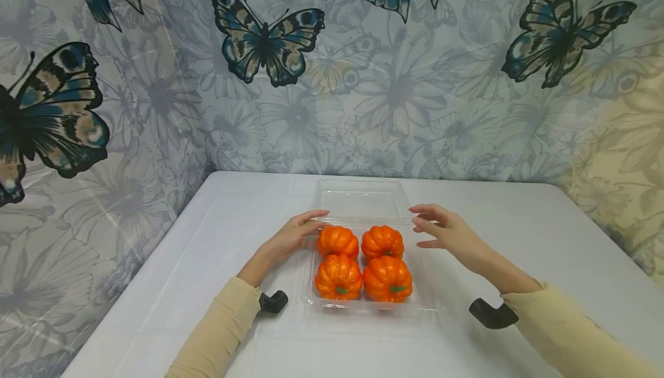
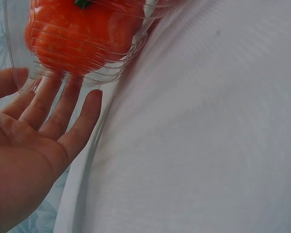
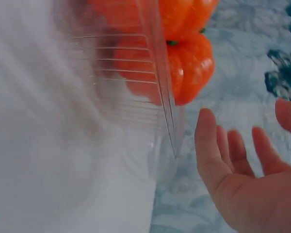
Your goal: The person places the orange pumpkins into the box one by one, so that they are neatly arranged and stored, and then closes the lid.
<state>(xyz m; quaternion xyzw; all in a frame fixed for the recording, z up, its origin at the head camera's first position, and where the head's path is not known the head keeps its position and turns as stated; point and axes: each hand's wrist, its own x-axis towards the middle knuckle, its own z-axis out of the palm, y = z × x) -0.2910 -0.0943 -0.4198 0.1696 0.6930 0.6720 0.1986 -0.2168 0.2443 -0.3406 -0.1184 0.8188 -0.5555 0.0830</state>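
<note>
A clear plastic clamshell container (image 1: 373,306) lies open on the table, its lid (image 1: 360,199) folded back away from the person. Several shiny orange toy pumpkins (image 1: 338,277) with green stems sit in its base in two rows. My left hand (image 1: 289,238) is at the container's far left side. In the left wrist view its outstretched fingers (image 2: 68,104) touch the ribbed clear wall, beside a pumpkin (image 2: 87,31). To the right of the container my right hand (image 1: 459,239) hovers apart from it, fingers loosely bent and holding nothing; the right wrist view shows a gap to the container's wall (image 3: 160,73).
A white cloth covers the table (image 1: 259,337). Behind it and at the left hang floral sheets with large butterflies (image 1: 266,44). Dark wrist-worn devices (image 1: 494,313) stick out at both sleeves.
</note>
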